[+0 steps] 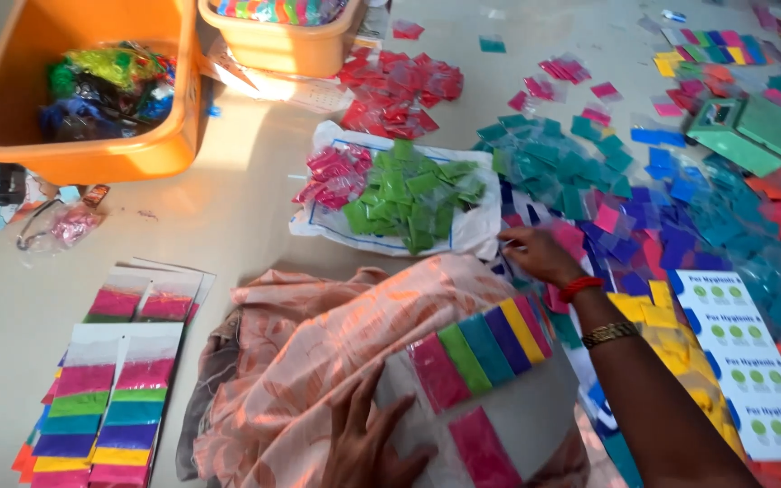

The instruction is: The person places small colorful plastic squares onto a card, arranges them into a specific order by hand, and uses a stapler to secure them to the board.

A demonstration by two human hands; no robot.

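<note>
My left hand (pixel 368 443) lies flat on a white card (pixel 499 411) that rests on my lap. The card carries a row of colour-powder packets: pink, green, blue, purple, yellow, pink. One more pink packet (pixel 483 450) lies lower on the card. My right hand (pixel 538 254), with a red thread and a bracelet at the wrist, reaches into the loose packets on the floor. Its fingers pinch at a small packet beside the white plastic bag (pixel 476 230), though I cannot tell whether they grip it. Purple packets (pixel 653 244) lie just beyond that hand.
Green packets (pixel 409 194) and pink packets (pixel 332 176) lie heaped on the plastic bag. Teal packets (pixel 571 163) and red packets (pixel 399 90) spread behind. Finished cards (pixel 106 398) are stacked at left. Two orange tubs (pixel 92 81) stand at the back. Printed sheets (pixel 752 361) lie at right.
</note>
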